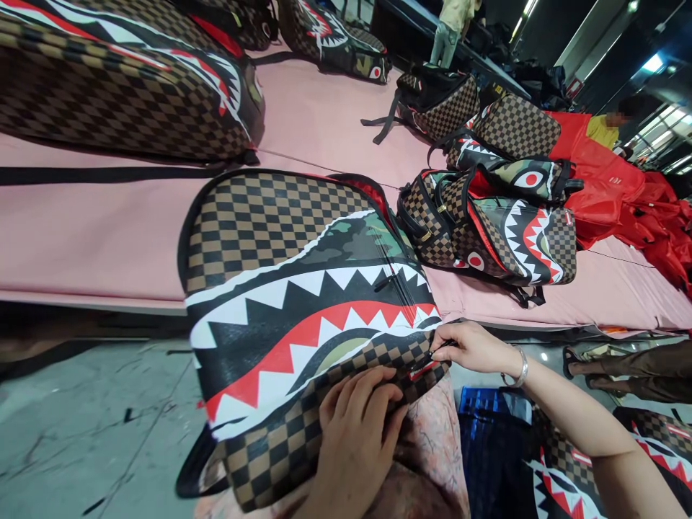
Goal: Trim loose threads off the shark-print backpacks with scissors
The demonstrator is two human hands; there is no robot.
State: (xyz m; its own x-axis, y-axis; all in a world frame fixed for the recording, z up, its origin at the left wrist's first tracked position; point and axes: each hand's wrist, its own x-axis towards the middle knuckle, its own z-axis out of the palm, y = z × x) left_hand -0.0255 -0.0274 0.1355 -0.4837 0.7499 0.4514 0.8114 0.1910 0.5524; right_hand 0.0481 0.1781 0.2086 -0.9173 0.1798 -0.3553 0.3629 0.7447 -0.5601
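Observation:
A backpack (286,339) with a brown-and-black check and a printed shark mouth lies tilted across my lap, its upper part against the pink table. My left hand (360,425) rests on the checked strip along its near side, fingers laid over the surface. At the right end of the same strip, beside a small red label (423,370), my right hand (468,346) is closed in a pinch. A dark bit shows at its fingertips, too small to name. Loose dark threads (398,277) hang over the shark print. A zip opening with red lining (373,191) shows along the far edge.
More shark-print backpacks lie on the pink table (318,108), among them an unzipped one (497,223) to the right. Red fabric (600,187) is heaped farther right. Several bags (567,476) sit below my right arm. Other people stand in the background and at the right.

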